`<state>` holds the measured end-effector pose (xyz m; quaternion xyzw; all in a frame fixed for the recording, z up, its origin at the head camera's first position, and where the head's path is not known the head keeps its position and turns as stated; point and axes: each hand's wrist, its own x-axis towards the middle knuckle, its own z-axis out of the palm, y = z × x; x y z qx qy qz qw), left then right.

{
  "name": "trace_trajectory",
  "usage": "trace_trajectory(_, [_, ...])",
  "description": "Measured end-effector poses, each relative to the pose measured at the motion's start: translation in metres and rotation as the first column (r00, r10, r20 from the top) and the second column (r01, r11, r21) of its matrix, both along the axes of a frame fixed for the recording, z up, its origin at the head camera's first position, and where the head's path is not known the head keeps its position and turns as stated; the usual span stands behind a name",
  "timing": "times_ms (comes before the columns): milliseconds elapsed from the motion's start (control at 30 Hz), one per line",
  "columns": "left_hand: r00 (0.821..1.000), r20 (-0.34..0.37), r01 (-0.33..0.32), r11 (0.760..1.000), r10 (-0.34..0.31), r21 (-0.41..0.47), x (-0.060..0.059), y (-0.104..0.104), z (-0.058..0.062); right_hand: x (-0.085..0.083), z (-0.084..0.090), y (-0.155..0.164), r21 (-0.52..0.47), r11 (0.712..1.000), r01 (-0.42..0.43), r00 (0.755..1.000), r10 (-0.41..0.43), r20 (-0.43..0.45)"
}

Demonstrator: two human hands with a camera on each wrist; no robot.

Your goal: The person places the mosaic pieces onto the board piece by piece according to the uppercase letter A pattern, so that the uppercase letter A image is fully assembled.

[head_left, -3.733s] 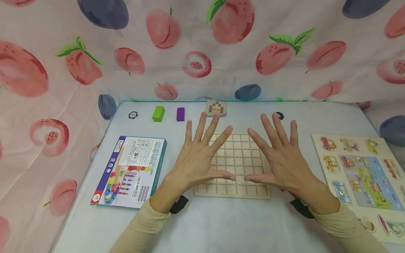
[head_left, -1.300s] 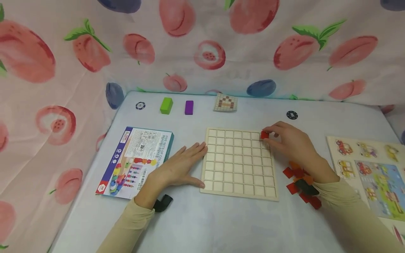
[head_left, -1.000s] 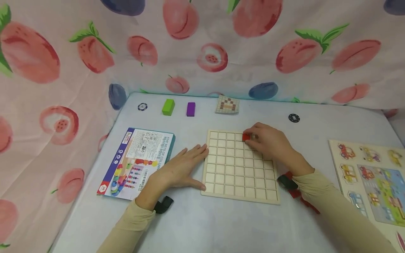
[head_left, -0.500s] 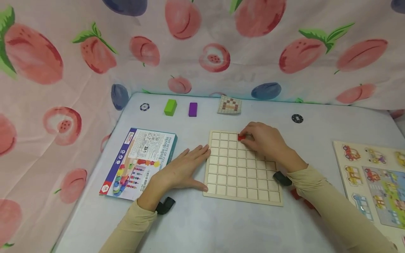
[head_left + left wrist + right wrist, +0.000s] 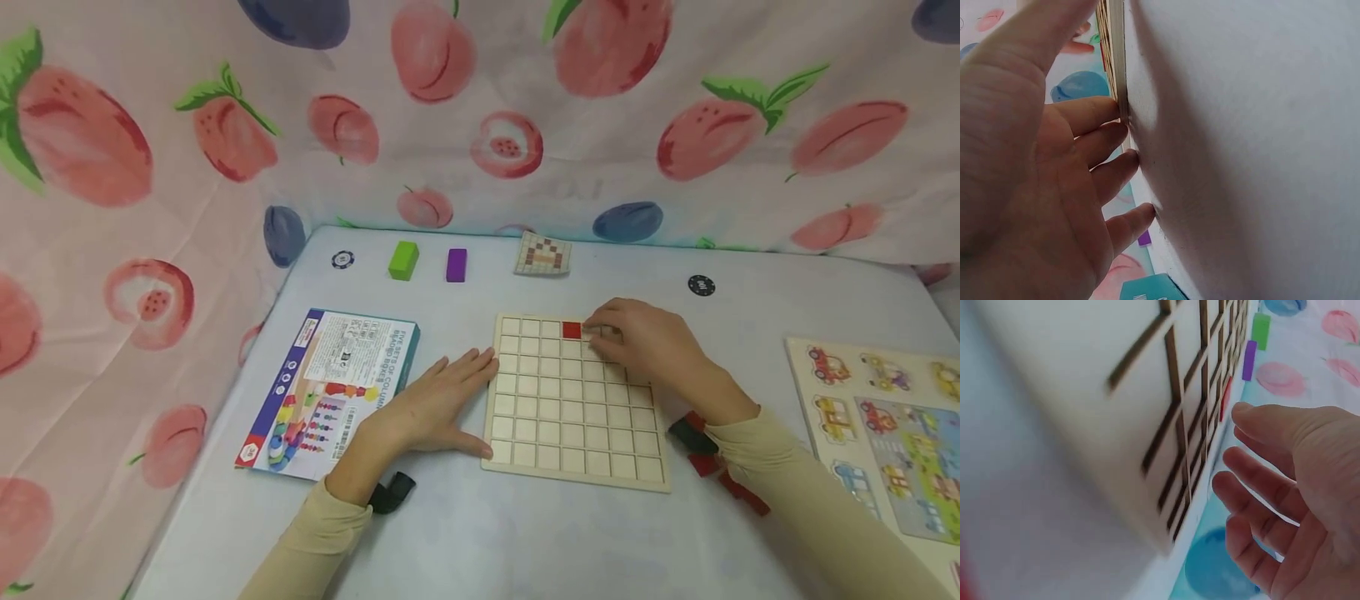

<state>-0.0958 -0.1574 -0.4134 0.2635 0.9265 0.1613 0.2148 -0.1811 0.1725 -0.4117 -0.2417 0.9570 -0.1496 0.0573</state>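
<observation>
At the near edge of the view, two beige sleeves [image 5: 802, 483] lie over a white table cover [image 5: 540, 542], with a black wrist mount [image 5: 392, 493] showing beside the left wrist and another black mount [image 5: 693, 436] beneath the right. Several loose red pieces [image 5: 744, 495] lie by the right forearm, partly hidden by it, off the lower right side of a pale wooden grid board [image 5: 558, 412].

The left hand [image 5: 427, 408] is spread along the board's left side, grasping nothing; its fingertips touch down at that edge, and its thumb tip meets the near-left corner. Left of it, partly behind the wrist, a flat toy box [image 5: 330, 417] lies with its printed face up. A wooden picture puzzle [image 5: 918, 454] lies at the far right, well apart from the board.

Over the board's far right part, the right hand [image 5: 648, 342] has its fingers loosely bent and holds nothing. Just beside its fingertips, a red tile [image 5: 572, 330] sits in the fourth cell from the left of the farthest row.

Beyond the board stand a black chip [image 5: 702, 285], a purple block [image 5: 456, 265], a green block [image 5: 403, 261], a blue-and-white chip [image 5: 342, 259] and a card [image 5: 543, 255] printed with brown squares. A fruit-patterned curtain [image 5: 600, 125] hangs behind.
</observation>
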Motion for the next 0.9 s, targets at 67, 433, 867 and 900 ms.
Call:
trace_trajectory(67, [1.000,0.004,-0.005,1.000,0.005,-0.001,0.000,0.001,-0.001,0.008,0.002,0.011,0.010,0.999,0.032,0.999,-0.032,0.009])
trace_trajectory(433, [1.000,-0.007,-0.001,1.000,0.001,0.018,0.000,0.001,-0.002,0.053,-0.001,0.081,0.020,0.986,0.166,0.985,-0.167,0.052])
trace_trajectory(867, [1.000,-0.007,-0.002,0.999,0.002,0.035,0.001,0.001,0.001,0.091,-0.003,0.141,0.089,0.958,0.274,0.954,-0.282,0.100])
trace_trajectory(900, [1.000,-0.005,-0.003,0.999,0.003,0.036,0.001,0.001,0.001,0.092,-0.003,0.143,0.097,0.956,0.278,0.952,-0.287,0.104])
